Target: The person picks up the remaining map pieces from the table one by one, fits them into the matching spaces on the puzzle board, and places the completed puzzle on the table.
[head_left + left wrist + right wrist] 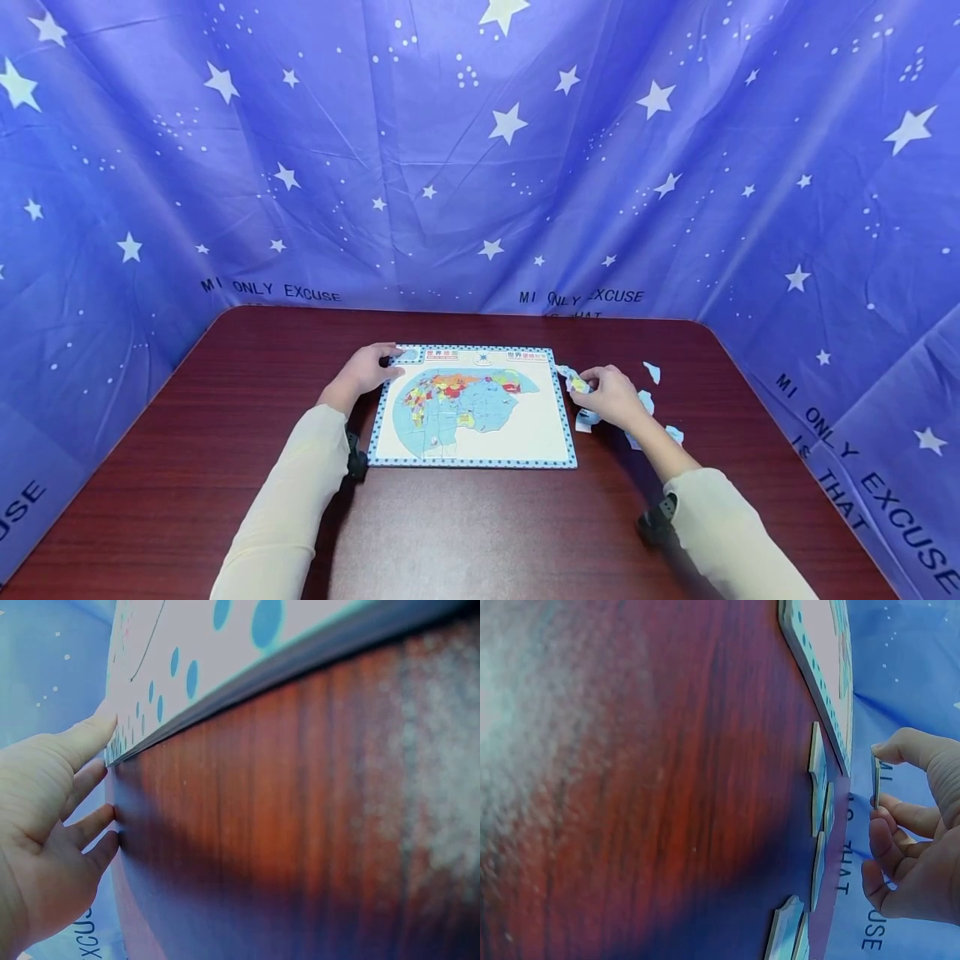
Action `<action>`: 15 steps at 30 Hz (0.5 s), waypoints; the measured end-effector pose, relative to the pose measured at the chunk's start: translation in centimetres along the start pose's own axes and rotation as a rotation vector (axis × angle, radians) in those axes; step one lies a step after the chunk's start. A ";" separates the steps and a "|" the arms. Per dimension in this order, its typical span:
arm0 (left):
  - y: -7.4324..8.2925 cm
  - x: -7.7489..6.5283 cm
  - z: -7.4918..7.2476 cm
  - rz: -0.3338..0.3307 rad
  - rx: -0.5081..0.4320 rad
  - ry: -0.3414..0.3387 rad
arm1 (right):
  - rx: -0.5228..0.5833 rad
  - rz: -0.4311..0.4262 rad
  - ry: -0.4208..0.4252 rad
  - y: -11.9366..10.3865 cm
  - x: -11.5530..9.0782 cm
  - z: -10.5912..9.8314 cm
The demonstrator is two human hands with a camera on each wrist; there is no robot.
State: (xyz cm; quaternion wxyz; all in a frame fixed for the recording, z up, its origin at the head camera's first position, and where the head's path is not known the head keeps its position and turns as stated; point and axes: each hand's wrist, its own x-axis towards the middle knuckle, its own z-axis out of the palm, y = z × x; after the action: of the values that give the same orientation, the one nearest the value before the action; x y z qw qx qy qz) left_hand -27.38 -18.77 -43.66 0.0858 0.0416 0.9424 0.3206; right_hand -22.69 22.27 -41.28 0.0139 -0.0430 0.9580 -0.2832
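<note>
1. Left of everything, a wide stretch of dark red-brown table (202, 450) separates its left edge from the map board.
2. The left hand (363, 372) is at the board's far left corner, thumb over the rim and index finger touching the corner; its fingers are spread and fairly straight (the left wrist view shows gaps between them).
3. The board (517, 435) lies flat between the hands, its long axis running left to right and its printed headings along the far edge. Its dotted border (480, 462) leaves a broad band of wood on the near side, with a narrower one at the back before the blue curtain (450, 208).
4. On it, the map (438, 412) is filled at the left and along the top, while the lower right shows bare white.
5. Just off the board's right edge, the right hand (617, 398) pinches a puzzle piece (577, 383) between thumb and fingertips, raised above the table (the right wrist view catches it nearly edge-on).
6. Loose pieces (646, 403) lie around and beyond that hand, some partly hidden by it, well apart from the table's right edge.
</note>
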 end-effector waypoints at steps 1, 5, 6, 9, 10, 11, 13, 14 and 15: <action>0.0 0.0 0.0 0.001 -0.001 0.002 | 0.002 0.000 -0.004 -0.1 0.0 0.1; 0.0 -0.1 0.1 0.003 -0.007 0.010 | -0.009 -0.005 -0.005 -0.5 -0.1 0.2; 0.0 -0.1 0.1 0.006 -0.004 0.012 | -0.015 -0.007 -0.004 -0.5 -0.1 0.3; 0.0 -0.1 0.1 0.002 -0.006 0.012 | -0.028 -0.010 -0.005 -0.7 -0.2 0.3; 0.0 -0.2 0.1 0.004 -0.005 0.011 | -0.032 -0.007 -0.008 -0.8 -0.3 0.3; 0.1 -0.2 0.1 0.002 -0.007 0.010 | -0.035 -0.005 -0.010 -0.9 -0.3 0.3; 0.1 -0.3 0.1 -0.007 -0.020 0.011 | -0.036 -0.001 -0.014 -1.0 -0.4 0.3; 0.1 -0.3 0.0 -0.005 -0.019 0.011 | -0.034 -0.001 -0.017 -1.1 -0.5 0.3; 0.2 -0.4 0.0 -0.002 -0.018 0.011 | -0.033 0.000 -0.018 -1.2 -0.5 0.4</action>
State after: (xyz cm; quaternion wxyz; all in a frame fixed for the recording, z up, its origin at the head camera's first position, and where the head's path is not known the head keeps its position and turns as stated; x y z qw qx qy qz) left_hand -27.02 -18.67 -43.53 0.0815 0.0379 0.9401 0.3290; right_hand -22.04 21.13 -40.92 0.0218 -0.0459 0.9623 -0.2671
